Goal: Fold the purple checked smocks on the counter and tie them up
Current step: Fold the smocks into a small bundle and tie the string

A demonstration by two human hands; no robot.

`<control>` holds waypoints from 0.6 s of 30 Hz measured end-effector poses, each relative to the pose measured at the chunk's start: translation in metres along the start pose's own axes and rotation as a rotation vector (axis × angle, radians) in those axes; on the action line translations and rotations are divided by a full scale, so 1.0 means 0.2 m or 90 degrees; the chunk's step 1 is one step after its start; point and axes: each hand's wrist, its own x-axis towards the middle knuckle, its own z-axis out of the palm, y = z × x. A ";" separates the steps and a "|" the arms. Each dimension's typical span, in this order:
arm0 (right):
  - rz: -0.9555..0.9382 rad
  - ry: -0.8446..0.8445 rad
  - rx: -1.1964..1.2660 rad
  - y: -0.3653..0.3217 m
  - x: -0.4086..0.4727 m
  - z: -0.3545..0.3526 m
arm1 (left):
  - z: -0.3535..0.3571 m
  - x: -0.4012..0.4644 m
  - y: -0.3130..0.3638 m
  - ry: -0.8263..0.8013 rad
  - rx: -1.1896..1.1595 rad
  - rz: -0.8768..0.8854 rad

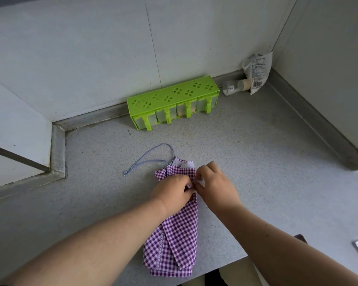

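- Pale, smooth wall panels [91, 48] with thin vertical seams close in the scene on the far side and on the right, meeting in a corner.
- Below them, the surface [246, 151] is a grey, finely speckled counter, matte, edged along the walls with a low metal strip [91, 118] that looks dull and worn.
- On the near middle of the surface lies the purple checked smock [174, 240], a soft woven cloth folded into a long narrow bundle; its near end reaches the front edge of the surface, and a band of white pattern runs down its left side.
- At the far end of the bundle a white inner layer shows, and a thin striped tie cord [151, 153] loops away to the left, lying loose on the surface.
- Both hands meet over the upper middle of the bundle: the left hand [174, 190] has its fingers curled, pinching a small gather of the cloth, and the right hand [215, 182] pinches the same spot from the other side, fingertips touching the fabric.
- Against the far wall stands a bright green plastic spice rack [172, 96], box-shaped, its top pierced with clover cutouts, holding four translucent drawers.
- Crumpled in the corner leans a printed white packet [258, 71].
- Beside it a small clear bottle [234, 87] lies on its side.
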 end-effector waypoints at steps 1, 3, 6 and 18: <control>0.009 -0.002 0.009 0.00 0.00 0.01 | 0.00 0.00 0.00 0.003 -0.004 -0.001; -0.024 -0.016 0.039 0.01 -0.02 0.01 | 0.00 0.00 -0.01 0.006 -0.017 -0.004; -0.090 -0.055 0.063 0.03 -0.07 0.01 | 0.00 0.02 -0.02 -0.009 -0.037 -0.017; 0.098 -0.424 0.095 -0.08 0.08 -0.06 | -0.02 0.06 -0.05 -0.082 -0.112 -0.049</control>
